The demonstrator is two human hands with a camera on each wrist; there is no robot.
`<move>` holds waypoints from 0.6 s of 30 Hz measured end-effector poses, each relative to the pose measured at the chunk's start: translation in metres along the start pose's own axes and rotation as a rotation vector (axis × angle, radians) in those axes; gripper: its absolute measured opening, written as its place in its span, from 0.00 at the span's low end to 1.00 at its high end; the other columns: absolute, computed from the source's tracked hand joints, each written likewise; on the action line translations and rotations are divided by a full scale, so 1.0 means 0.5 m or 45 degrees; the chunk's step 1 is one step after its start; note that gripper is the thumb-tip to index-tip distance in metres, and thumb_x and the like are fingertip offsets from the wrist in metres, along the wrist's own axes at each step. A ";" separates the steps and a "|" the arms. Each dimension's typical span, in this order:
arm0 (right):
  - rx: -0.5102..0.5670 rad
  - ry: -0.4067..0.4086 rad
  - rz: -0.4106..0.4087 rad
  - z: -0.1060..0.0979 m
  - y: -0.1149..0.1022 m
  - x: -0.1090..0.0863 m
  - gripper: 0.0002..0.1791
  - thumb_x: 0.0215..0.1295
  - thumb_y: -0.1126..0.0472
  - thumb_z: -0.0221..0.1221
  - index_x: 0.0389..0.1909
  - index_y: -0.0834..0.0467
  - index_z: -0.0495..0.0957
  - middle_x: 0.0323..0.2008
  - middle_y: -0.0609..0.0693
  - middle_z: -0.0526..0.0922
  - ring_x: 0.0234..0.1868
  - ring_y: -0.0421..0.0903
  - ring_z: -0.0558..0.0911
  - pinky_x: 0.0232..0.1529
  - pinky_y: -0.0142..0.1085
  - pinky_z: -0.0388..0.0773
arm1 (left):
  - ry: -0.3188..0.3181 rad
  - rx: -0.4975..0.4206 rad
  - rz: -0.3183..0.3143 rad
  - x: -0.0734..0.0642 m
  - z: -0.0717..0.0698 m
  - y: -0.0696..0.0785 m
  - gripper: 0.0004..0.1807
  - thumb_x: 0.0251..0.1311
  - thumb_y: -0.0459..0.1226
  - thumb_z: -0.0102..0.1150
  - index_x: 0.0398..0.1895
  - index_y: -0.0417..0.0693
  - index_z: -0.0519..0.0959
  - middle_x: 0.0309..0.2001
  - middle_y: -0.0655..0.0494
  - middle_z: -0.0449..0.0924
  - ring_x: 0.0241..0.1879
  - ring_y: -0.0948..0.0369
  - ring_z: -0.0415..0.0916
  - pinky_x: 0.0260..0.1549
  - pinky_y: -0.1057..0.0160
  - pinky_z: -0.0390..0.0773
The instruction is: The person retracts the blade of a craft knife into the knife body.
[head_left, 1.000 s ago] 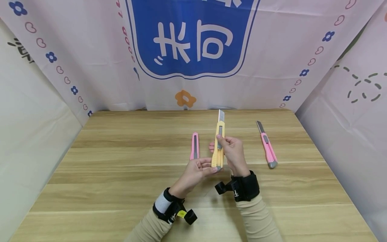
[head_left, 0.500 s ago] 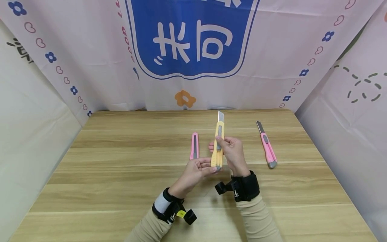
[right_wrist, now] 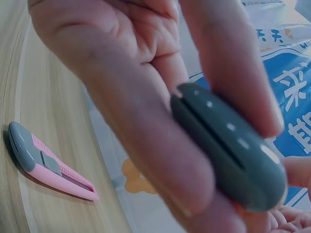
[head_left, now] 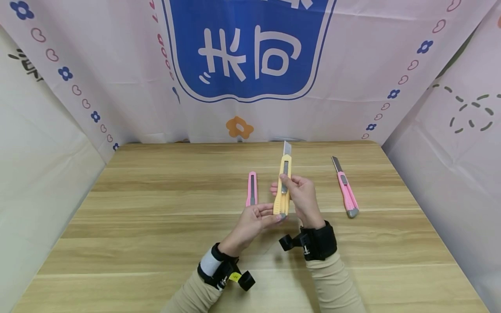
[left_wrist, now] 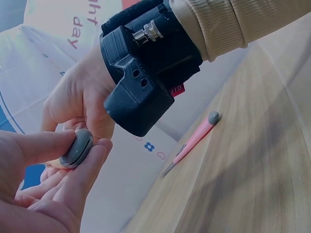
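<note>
Both hands hold a yellow utility knife (head_left: 282,202) above the table, its blade (head_left: 287,148) extended and pointing away from the person. At its lower end, the left hand (head_left: 250,224) pinches the grey end cap (left_wrist: 80,148) between thumb and fingers. The right hand (head_left: 305,198) grips the body, its thumb on the grey slider. Just beyond the left hand lies a pink utility knife (head_left: 252,187) with no blade showing; its near end is hidden by that hand. Another pink utility knife (head_left: 346,191) lies to the right, blade out.
The wooden table (head_left: 137,226) reaches back to a hanging cloth (head_left: 148,113) with a blue printed sign. More cloth hangs along both sides. Black camera mounts sit on both wrists, close to each other under the knife.
The yellow utility knife has shifted very slightly up and right in the head view over the last half second. Both hands keep their hold; the pink knives have not moved.
</note>
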State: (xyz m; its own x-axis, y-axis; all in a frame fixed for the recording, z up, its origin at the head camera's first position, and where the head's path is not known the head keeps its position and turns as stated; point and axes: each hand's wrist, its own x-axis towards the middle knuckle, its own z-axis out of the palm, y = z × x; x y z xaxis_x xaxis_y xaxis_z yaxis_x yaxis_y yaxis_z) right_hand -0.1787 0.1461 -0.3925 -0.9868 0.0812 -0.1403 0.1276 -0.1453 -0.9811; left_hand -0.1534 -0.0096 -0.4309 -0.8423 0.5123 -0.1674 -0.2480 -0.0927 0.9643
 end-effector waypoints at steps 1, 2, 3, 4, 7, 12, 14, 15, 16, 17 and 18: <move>0.000 0.004 -0.003 0.000 -0.001 0.000 0.21 0.71 0.58 0.53 0.56 0.70 0.73 0.26 0.45 0.89 0.28 0.38 0.88 0.38 0.33 0.89 | 0.003 0.000 0.002 0.000 0.000 0.000 0.23 0.62 0.29 0.57 0.61 0.30 0.70 0.54 0.33 0.79 0.49 0.56 0.85 0.57 0.56 0.82; 0.001 0.010 -0.006 0.000 -0.002 0.000 0.21 0.71 0.58 0.53 0.56 0.70 0.73 0.27 0.45 0.89 0.28 0.37 0.88 0.39 0.33 0.89 | 0.006 -0.005 -0.003 0.001 0.001 -0.001 0.23 0.62 0.28 0.57 0.61 0.30 0.70 0.53 0.33 0.79 0.49 0.54 0.84 0.58 0.54 0.81; 0.004 0.016 -0.008 -0.001 -0.003 -0.001 0.21 0.71 0.57 0.53 0.56 0.69 0.73 0.27 0.45 0.89 0.29 0.37 0.88 0.39 0.33 0.89 | 0.011 -0.009 -0.008 0.000 0.001 -0.001 0.23 0.62 0.28 0.57 0.61 0.31 0.70 0.53 0.33 0.80 0.49 0.54 0.84 0.59 0.52 0.80; 0.008 0.022 -0.011 -0.001 -0.003 -0.001 0.21 0.71 0.57 0.53 0.56 0.69 0.73 0.27 0.45 0.89 0.29 0.37 0.88 0.39 0.33 0.88 | 0.015 -0.008 -0.008 0.000 0.001 -0.001 0.23 0.62 0.28 0.57 0.61 0.30 0.70 0.53 0.33 0.80 0.49 0.53 0.84 0.59 0.51 0.80; 0.021 0.032 -0.014 0.000 -0.004 -0.001 0.21 0.72 0.57 0.53 0.57 0.68 0.73 0.29 0.47 0.90 0.29 0.37 0.88 0.41 0.34 0.88 | 0.035 -0.010 -0.006 -0.001 0.002 -0.001 0.23 0.62 0.28 0.57 0.61 0.30 0.70 0.52 0.32 0.80 0.48 0.54 0.85 0.58 0.52 0.81; 0.032 0.031 0.002 0.004 -0.003 0.001 0.22 0.72 0.55 0.52 0.57 0.68 0.73 0.31 0.49 0.90 0.31 0.37 0.88 0.44 0.36 0.88 | 0.085 -0.005 0.006 -0.001 0.003 -0.002 0.23 0.61 0.27 0.58 0.60 0.30 0.71 0.51 0.33 0.81 0.46 0.54 0.86 0.55 0.53 0.83; 0.022 0.040 0.016 0.006 -0.003 0.002 0.22 0.72 0.54 0.52 0.57 0.67 0.74 0.32 0.50 0.90 0.31 0.37 0.88 0.44 0.36 0.88 | 0.098 -0.004 0.006 0.000 0.003 -0.001 0.22 0.60 0.27 0.59 0.59 0.31 0.72 0.50 0.33 0.81 0.46 0.53 0.86 0.55 0.53 0.83; 0.013 0.043 0.025 0.007 -0.002 0.003 0.22 0.72 0.54 0.52 0.57 0.67 0.74 0.33 0.52 0.90 0.31 0.37 0.88 0.43 0.35 0.88 | 0.103 -0.006 0.004 0.000 0.003 -0.001 0.22 0.60 0.27 0.59 0.59 0.31 0.72 0.50 0.33 0.82 0.46 0.53 0.86 0.55 0.52 0.83; 0.004 0.048 0.033 0.007 -0.002 0.004 0.22 0.72 0.53 0.52 0.57 0.67 0.74 0.34 0.53 0.90 0.31 0.37 0.88 0.43 0.35 0.88 | 0.107 -0.008 0.003 -0.001 0.004 0.000 0.22 0.60 0.27 0.59 0.59 0.31 0.72 0.50 0.33 0.82 0.47 0.52 0.85 0.55 0.52 0.83; -0.005 0.053 0.042 0.008 -0.002 0.004 0.22 0.72 0.53 0.51 0.56 0.66 0.74 0.36 0.54 0.90 0.31 0.37 0.88 0.42 0.34 0.88 | 0.108 -0.007 0.003 -0.001 0.004 0.000 0.22 0.61 0.27 0.58 0.59 0.30 0.72 0.50 0.34 0.82 0.47 0.52 0.85 0.55 0.53 0.83; -0.014 0.056 0.051 0.008 -0.001 0.004 0.22 0.73 0.53 0.51 0.56 0.66 0.74 0.37 0.56 0.90 0.30 0.37 0.88 0.41 0.33 0.88 | 0.111 -0.015 -0.005 -0.001 0.005 0.000 0.22 0.60 0.27 0.59 0.59 0.31 0.72 0.50 0.34 0.82 0.47 0.51 0.85 0.55 0.53 0.83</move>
State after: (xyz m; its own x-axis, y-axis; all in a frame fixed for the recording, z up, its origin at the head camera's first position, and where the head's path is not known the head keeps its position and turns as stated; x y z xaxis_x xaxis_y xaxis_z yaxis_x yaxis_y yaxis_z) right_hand -0.1813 0.1424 -0.3915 -0.9755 0.1189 -0.1849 0.1681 -0.1386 -0.9760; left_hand -0.1519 -0.0079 -0.4303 -0.8796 0.4367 -0.1886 -0.2565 -0.1014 0.9612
